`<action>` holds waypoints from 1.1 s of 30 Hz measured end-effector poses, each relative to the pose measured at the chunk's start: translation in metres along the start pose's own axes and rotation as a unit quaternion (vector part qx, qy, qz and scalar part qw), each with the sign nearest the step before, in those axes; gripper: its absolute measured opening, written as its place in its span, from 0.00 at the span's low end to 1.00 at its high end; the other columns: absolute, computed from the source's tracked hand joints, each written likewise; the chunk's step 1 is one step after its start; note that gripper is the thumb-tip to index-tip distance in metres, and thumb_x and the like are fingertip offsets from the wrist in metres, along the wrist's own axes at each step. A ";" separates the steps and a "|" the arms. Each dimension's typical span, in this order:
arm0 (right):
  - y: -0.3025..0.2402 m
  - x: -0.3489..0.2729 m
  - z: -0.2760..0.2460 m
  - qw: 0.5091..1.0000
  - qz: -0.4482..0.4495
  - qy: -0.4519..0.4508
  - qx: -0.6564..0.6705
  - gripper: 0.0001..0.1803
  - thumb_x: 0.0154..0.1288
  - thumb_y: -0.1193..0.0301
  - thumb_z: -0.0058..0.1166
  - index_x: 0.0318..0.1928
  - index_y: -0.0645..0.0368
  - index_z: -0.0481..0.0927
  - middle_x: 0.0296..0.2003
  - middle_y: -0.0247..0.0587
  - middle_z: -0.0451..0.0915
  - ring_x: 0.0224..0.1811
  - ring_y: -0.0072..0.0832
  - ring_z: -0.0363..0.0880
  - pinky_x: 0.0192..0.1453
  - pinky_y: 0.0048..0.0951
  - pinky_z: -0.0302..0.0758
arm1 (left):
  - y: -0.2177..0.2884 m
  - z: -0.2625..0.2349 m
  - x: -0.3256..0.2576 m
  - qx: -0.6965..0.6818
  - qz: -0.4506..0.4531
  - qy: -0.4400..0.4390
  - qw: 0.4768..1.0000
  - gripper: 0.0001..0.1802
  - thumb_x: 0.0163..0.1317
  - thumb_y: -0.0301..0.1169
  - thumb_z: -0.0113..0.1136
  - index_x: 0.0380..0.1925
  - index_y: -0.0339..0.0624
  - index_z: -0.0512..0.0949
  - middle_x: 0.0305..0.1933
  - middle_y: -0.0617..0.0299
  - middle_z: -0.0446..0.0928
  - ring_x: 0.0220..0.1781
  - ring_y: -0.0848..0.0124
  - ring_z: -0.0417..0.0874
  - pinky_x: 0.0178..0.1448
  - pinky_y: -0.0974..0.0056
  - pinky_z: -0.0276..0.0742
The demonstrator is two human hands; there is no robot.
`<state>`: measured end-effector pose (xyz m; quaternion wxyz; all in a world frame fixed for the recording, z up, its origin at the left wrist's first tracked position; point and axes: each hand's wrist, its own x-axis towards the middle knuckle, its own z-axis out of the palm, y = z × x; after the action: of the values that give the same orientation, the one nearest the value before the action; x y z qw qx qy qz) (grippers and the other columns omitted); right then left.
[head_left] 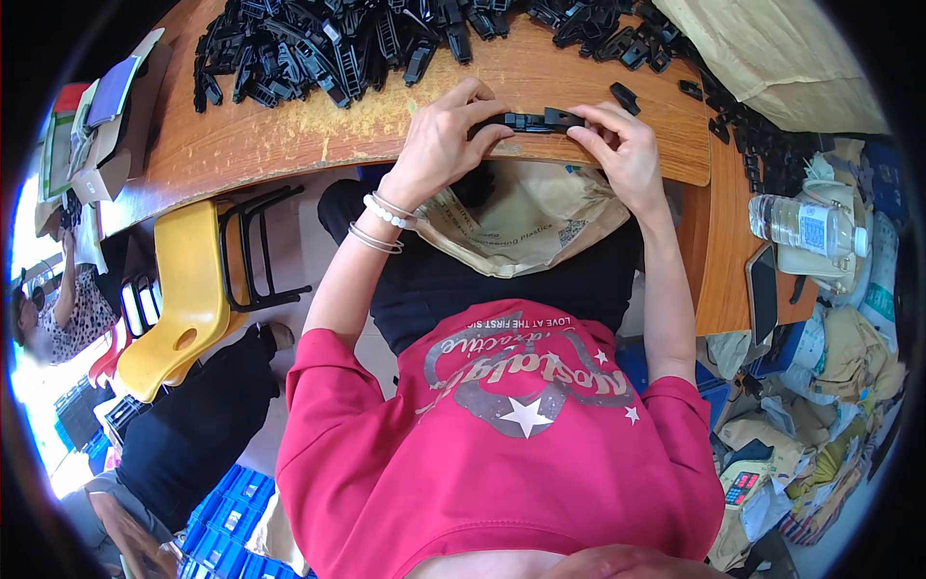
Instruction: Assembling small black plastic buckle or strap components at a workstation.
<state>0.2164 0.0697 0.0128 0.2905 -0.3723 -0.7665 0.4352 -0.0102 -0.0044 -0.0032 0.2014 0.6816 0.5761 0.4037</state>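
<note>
My left hand (442,140) pinches the left end of a slim black plastic part (529,123) at the table's near edge. The fingers of my right hand (625,150) are closed on the same part's right end. It lies level between both hands; whether it is one piece or two joined pieces I cannot tell. A loose black piece (625,97) rests just beyond my right fingers. Beneath my hands, an open brown paper bag (516,253) sits on my lap with its mouth toward the table edge; some dark pieces show inside.
A large heap of black plastic parts (318,58) covers the wooden table's (376,135) far side. To the right are another paper bag (781,58), a clear bottle (805,224) and a phone (762,289). Yellow chairs (183,280) and other people (203,434) are on the left.
</note>
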 end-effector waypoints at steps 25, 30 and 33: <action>-0.004 0.002 0.012 0.995 -0.093 -0.002 -0.027 0.12 0.56 0.80 0.62 0.42 0.69 0.82 0.37 0.41 0.76 0.40 0.31 0.75 0.45 0.28 0.72 | 0.008 0.006 0.002 0.036 0.068 -0.012 0.997 0.11 0.54 0.25 0.66 0.38 0.34 0.82 0.38 0.57 0.78 0.35 0.60 0.81 0.40 0.61 0.77; -0.001 0.003 0.020 0.996 -0.092 0.020 -0.007 0.10 0.56 0.81 0.61 0.41 0.68 0.84 0.36 0.40 0.78 0.40 0.30 0.76 0.43 0.26 0.72 | 0.006 0.008 0.003 0.029 0.075 0.005 0.997 0.13 0.54 0.29 0.70 0.38 0.34 0.82 0.37 0.57 0.79 0.36 0.62 0.82 0.40 0.63 0.78; 0.002 -0.004 0.008 0.996 -0.072 -0.030 0.039 0.10 0.56 0.81 0.61 0.40 0.67 0.85 0.35 0.39 0.79 0.38 0.29 0.77 0.43 0.25 0.73 | 0.004 -0.009 0.013 -0.024 0.032 -0.003 0.999 0.16 0.54 0.36 0.72 0.37 0.35 0.84 0.34 0.59 0.80 0.32 0.71 0.82 0.35 0.67 0.78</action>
<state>0.2131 0.0633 0.0066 0.3125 -0.2908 -0.7821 0.4539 -0.0144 0.0049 0.0093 0.2064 0.6956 0.5435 0.4221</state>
